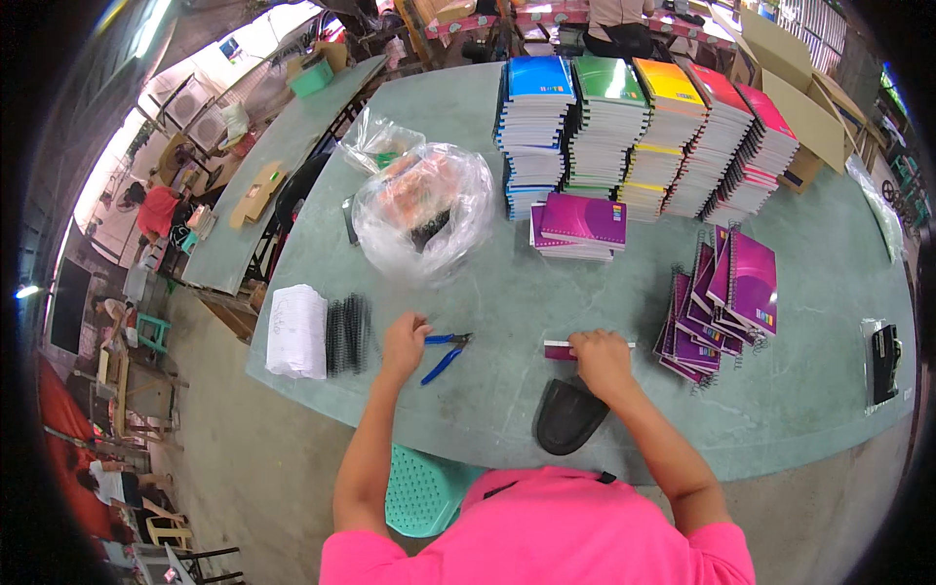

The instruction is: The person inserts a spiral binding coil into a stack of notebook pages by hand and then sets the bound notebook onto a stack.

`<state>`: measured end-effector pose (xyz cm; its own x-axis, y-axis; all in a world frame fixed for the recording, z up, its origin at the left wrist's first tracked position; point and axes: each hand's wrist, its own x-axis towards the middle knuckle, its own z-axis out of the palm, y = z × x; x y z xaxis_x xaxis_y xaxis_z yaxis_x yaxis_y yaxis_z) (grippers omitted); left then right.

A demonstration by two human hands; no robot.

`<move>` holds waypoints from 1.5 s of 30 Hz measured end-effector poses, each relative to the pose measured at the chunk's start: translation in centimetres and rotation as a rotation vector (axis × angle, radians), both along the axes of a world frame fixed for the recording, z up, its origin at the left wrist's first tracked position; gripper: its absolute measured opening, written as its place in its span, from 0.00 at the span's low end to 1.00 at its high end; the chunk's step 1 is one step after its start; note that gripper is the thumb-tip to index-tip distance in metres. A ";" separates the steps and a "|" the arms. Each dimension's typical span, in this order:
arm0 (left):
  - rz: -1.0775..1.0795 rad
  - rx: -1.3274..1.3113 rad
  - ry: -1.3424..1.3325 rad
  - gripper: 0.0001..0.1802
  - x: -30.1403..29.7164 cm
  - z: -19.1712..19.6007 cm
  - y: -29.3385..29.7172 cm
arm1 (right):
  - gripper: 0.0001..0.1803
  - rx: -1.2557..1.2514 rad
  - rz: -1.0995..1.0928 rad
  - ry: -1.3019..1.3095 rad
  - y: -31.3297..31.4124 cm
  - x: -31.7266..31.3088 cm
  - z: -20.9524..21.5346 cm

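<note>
My left hand [405, 347] is closed at the end of one handle of the blue-handled pliers [446, 362], which lie on the table with their jaws spread. My right hand [601, 361] holds a purple notebook [559, 351] seen nearly edge-on as a thin purple and white strip; my fingers hide its middle. Just nearer to me than the notebook is a black rounded pad [568, 417]. Left of my left hand lie several black binding coils [348, 334] beside a bundle of white paper [297, 331].
Purple spiral notebooks [751, 283] are piled at right, with more purple notebooks [585, 220] farther back. Tall blue [538, 78], green, yellow and red notebook stacks stand behind. A clear plastic bag [424, 210] sits at far left; a black packaged item [884, 364] lies at the right edge.
</note>
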<state>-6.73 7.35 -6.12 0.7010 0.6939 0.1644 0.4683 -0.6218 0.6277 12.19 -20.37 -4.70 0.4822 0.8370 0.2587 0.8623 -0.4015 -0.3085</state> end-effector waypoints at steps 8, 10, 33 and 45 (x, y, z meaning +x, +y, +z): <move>-0.271 -0.596 -0.229 0.10 1.7 5.0 -5.6 | 0.02 0.014 -0.032 -0.007 0.4 0.0 0.3; -0.303 -0.580 -0.165 0.10 2.3 5.0 -6.8 | 0.01 -0.018 -0.024 0.027 0.6 0.2 0.3; -0.259 -0.054 -0.183 0.10 7.3 2.8 -12.4 | 0.09 0.204 0.161 0.246 2.1 -0.3 0.8; -0.297 -0.188 -0.099 0.13 6.3 2.8 -13.0 | 0.07 0.197 0.103 0.281 1.8 -0.4 1.2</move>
<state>-0.41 -5.62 -3.33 0.8635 0.4872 0.1304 0.2162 -0.5913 0.7769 11.77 -18.58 -3.50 0.4731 0.8323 0.2890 0.7657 -0.2262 -0.6021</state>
